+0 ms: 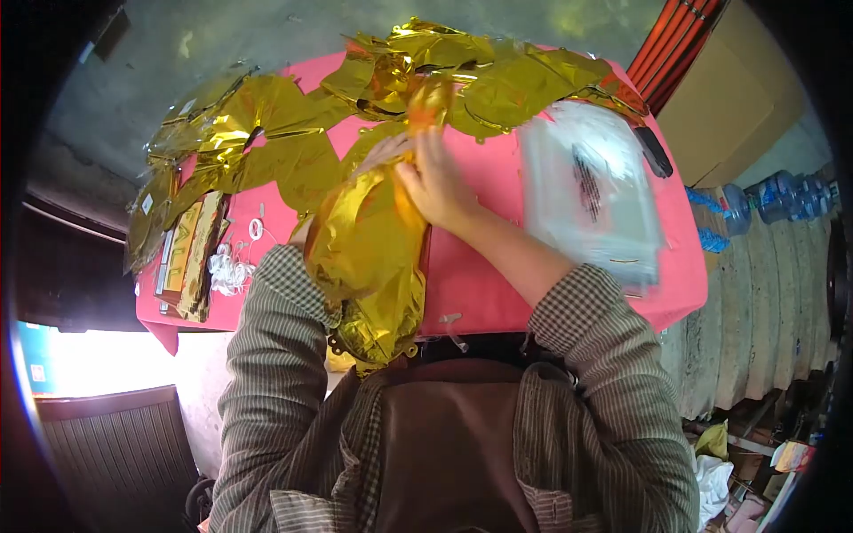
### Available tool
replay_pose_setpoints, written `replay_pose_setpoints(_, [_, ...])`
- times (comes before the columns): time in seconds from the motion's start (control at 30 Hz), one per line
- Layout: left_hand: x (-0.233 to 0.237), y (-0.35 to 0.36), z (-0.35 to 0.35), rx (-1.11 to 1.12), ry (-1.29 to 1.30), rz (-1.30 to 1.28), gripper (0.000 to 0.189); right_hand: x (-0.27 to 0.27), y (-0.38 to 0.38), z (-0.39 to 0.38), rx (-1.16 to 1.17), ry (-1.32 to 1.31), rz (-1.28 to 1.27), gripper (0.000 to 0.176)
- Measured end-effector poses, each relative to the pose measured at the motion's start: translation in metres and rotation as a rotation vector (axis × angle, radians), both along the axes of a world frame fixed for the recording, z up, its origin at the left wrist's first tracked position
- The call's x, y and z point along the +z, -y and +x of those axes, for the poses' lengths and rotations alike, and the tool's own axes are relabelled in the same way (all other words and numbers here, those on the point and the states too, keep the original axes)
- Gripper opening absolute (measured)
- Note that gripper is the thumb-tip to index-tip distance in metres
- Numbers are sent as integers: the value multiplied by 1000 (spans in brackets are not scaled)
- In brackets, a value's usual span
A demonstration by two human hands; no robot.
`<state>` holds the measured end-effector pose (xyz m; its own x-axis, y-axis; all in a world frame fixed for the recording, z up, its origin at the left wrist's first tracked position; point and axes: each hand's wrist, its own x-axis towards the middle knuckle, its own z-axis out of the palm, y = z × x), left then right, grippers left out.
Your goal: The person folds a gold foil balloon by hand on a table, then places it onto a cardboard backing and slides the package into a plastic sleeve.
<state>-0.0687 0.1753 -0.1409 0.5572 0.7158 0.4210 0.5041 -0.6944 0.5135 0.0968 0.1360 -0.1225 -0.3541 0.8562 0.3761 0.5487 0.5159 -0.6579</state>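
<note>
Gold foil [369,235] lies between your forearms, over the near part of the pink table [480,293], its lower end hanging past the edge towards your lap. Your right hand [437,185] touches its narrow far part, fingers straight and close together. Your left hand [388,153] is just beside it, mostly hidden by the foil; I cannot tell whether either hand grips it. More foil pieces [515,93] spread along the table's far side. Clear bags [595,160] lie to your right, bunched white string [229,271] to your left.
</note>
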Motion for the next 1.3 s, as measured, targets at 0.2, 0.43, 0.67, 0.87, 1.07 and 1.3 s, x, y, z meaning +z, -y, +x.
replay_pose_setpoints(0.2, [-2,-52,25,6,-105,9,47,1,8,-18,117,288,68,70])
replay_pose_setpoints(0.43, [-21,-18,-4,60,-191,-39,45,9,-6,13,242,-306,-84,54])
replay_pose_setpoints(0.67, [-23,-48,-9,112,-259,-125,42,-9,20,31,174,328,149,58])
replay_pose_setpoints(0.87, [-15,-98,23,128,-353,-164,40,-6,41,20,95,456,149,66])
replay_pose_setpoints(1.07, [-17,-100,25,113,-449,-160,39,-3,47,15,39,526,110,73])
replay_pose_setpoints(1.3, [-30,-30,-22,77,-582,-95,37,4,66,12,42,591,185,75])
